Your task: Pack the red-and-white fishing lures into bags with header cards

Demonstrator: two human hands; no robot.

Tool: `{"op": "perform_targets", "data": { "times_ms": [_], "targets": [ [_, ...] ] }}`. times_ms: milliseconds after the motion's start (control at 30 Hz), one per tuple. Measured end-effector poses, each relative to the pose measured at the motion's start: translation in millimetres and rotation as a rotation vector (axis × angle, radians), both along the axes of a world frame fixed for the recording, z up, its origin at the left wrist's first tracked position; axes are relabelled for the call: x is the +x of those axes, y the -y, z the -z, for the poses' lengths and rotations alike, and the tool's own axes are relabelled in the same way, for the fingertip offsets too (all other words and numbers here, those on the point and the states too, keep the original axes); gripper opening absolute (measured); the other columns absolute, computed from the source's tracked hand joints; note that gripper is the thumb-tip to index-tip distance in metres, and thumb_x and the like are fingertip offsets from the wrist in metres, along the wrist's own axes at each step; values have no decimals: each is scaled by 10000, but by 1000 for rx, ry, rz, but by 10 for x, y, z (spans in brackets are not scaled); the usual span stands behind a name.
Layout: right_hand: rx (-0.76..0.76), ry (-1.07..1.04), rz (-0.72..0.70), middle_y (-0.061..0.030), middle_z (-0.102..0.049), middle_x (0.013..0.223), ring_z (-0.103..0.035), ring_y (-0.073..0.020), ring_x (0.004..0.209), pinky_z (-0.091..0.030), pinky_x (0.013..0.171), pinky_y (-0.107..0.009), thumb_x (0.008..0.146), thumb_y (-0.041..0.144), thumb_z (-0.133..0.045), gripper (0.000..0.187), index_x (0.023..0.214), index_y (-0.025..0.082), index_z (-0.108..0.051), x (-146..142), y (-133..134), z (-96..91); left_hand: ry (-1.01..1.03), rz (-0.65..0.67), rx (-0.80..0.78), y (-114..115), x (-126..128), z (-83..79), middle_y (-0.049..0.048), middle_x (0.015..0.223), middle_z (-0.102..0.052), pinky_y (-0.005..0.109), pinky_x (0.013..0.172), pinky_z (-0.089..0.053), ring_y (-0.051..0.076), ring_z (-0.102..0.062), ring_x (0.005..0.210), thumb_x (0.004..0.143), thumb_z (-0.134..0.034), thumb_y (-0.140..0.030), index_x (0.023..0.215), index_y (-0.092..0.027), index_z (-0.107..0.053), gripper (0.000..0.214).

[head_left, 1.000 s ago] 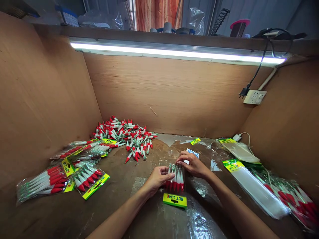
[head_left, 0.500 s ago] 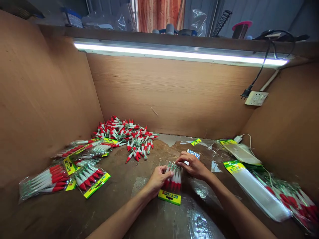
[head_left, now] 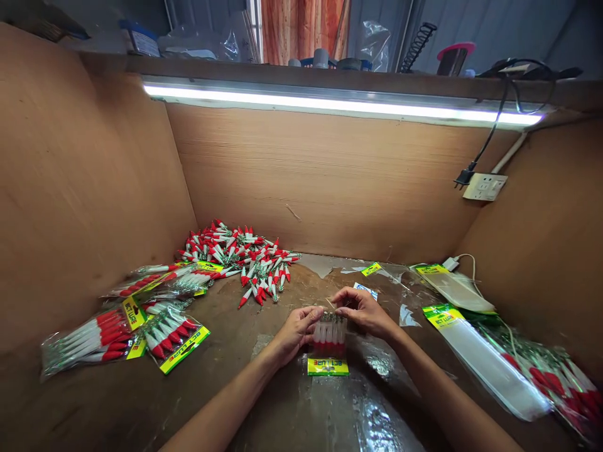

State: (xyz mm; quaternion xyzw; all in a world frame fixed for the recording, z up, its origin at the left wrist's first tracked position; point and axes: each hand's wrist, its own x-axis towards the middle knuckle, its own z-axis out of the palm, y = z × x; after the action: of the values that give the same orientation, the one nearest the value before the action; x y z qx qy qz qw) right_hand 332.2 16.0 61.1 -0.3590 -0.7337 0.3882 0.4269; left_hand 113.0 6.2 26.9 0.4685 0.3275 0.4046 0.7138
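A clear packet of red-and-white lures (head_left: 329, 342) with a yellow-green label at its near end stands tilted on the brown tabletop (head_left: 264, 414). My left hand (head_left: 294, 331) pinches the packet's top left edge. Its top right edge is pinched by my right hand (head_left: 362, 309). Both hands are closed on the packet's open end, where the lures' silvery tails show.
A loose heap of red-and-white lures (head_left: 238, 256) lies at the back left. Filled packets (head_left: 122, 326) lie at the left. Empty labelled bags (head_left: 475, 345) and more lures lie at the right. Wooden walls enclose the table; a wall socket (head_left: 484, 186) hangs at the right.
The packet has been tipped up from lying flat toward standing on its label end. Both hands moved slightly up and toward the back with its top edge.
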Motion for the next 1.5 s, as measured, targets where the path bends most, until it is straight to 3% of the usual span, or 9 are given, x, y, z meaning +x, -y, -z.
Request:
{"op": "perform_targets", "data": {
  "times_ms": [133, 333, 533, 700, 767, 900, 1133, 1267, 1500],
  "targets": [
    [-193, -208, -21, 25, -657, 825, -566, -123, 694, -438, 668, -248, 714, 299, -831, 844, 1458, 261, -434, -79, -15, 56, 4, -53, 67, 8, 36, 42, 96, 934, -728, 254, 659, -506, 194, -652, 795, 797, -761, -505, 993, -134, -756, 419],
    [-334, -175, 78, -19, -681, 725, -532, -126, 614, -425, 615, -271, 696, 448, -816, 388, 933, 145, -768, -96, -23, 128, 2, -119, 68, 8, 61, 145, 109, 909, -742, 276, 619, -515, 205, -661, 747, 813, -722, -516, 995, -123, -763, 435],
    [-347, -86, 106, -37, -700, 759, -597, -170, 655, -470, 637, -301, 703, 463, -792, 398, 936, 144, -749, -116, -41, 244, -33, -141, 114, -31, 47, 153, 135, 1005, -751, 294, 708, -513, 235, -685, 860, 794, -730, -541, 1086, -130, -749, 505],
    [269, 217, 472, -97, -678, 1061, -613, -259, 974, -487, 873, -419, 903, 287, -613, 311, 1202, 227, -676, -191, 94, 158, -137, -255, 218, -60, 59, 157, 126, 918, -766, 316, 757, -494, 270, -683, 885, 819, -675, -568, 1014, -111, -772, 506],
    [485, 340, 432, -111, -646, 1136, -575, -269, 1065, -466, 921, -422, 959, 236, -543, 277, 1203, 251, -672, -259, 196, 88, -196, -270, 289, -24, 62, 118, 105, 901, -768, 310, 770, -479, 273, -674, 889, 837, -665, -533, 1020, -130, -776, 457],
    [602, 559, 272, -115, -661, 1080, -578, -257, 982, -469, 852, -392, 979, 166, -512, 253, 1178, 231, -654, -401, 343, 7, -314, -254, 437, 122, 60, 11, 53, 814, -750, 270, 736, -420, 244, -631, 809, 855, -664, -424, 877, -190, -793, 268],
    [678, 862, 344, -81, -641, 862, -528, -228, 818, -377, 715, -339, 953, 146, -554, 127, 857, 195, -622, -383, 356, -18, -420, -241, 535, 271, 82, -19, 35, 664, -686, 262, 645, -339, 208, -563, 669, 861, -646, -354, 729, -215, -763, 225],
    [529, 659, 420, -70, -645, 883, -538, -230, 861, -375, 749, -335, 971, 185, -513, 128, 888, 202, -609, -363, 304, 41, -378, -215, 513, 249, 87, -37, 39, 690, -719, 267, 676, -390, 218, -599, 689, 855, -657, -379, 732, -197, -782, 253],
    [7, -210, 461, -51, -653, 787, -568, -215, 742, -436, 706, -328, 850, 563, -625, 369, 821, 198, -664, 27, -80, 13, -158, -226, 370, 184, 128, -41, 129, 1056, -767, 344, 874, -512, 286, -697, 1008, 914, -605, -488, 1085, -157, -762, 404]
  ]
}}
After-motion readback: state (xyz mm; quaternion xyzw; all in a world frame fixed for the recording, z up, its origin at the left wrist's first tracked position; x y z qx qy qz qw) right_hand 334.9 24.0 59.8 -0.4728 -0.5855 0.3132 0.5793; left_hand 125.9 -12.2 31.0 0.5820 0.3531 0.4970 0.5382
